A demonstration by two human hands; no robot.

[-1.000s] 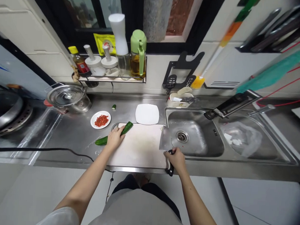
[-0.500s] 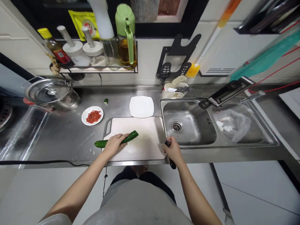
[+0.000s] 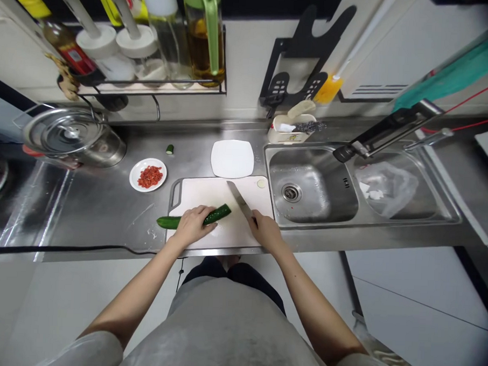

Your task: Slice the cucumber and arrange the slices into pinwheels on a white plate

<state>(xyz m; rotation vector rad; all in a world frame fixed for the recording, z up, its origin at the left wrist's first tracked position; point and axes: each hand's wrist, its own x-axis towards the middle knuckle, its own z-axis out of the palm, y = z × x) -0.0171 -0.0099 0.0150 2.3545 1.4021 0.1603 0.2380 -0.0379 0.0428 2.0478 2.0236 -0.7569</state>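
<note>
A long green cucumber (image 3: 217,214) lies across the white cutting board (image 3: 205,192) on the steel counter. My left hand (image 3: 192,225) presses down on its middle, fingers curled over it. My right hand (image 3: 265,232) grips the handle of a knife (image 3: 239,199), whose blade points up and left over the board, just right of the cucumber's tip. A small pale slice (image 3: 262,183) sits at the board's far right corner.
A small plate of chopped red chilli (image 3: 148,175) and an empty white plate (image 3: 232,157) lie behind the board. A cucumber end (image 3: 170,149) lies near the lidded pot (image 3: 68,138). The sink (image 3: 312,186) is right of the board. A black cable (image 3: 63,247) runs along the counter edge.
My right hand lifted the knife from the board's right edge and swung its blade over the board toward the cucumber. My left hand kept hold of the cucumber. The camera tilted down.
</note>
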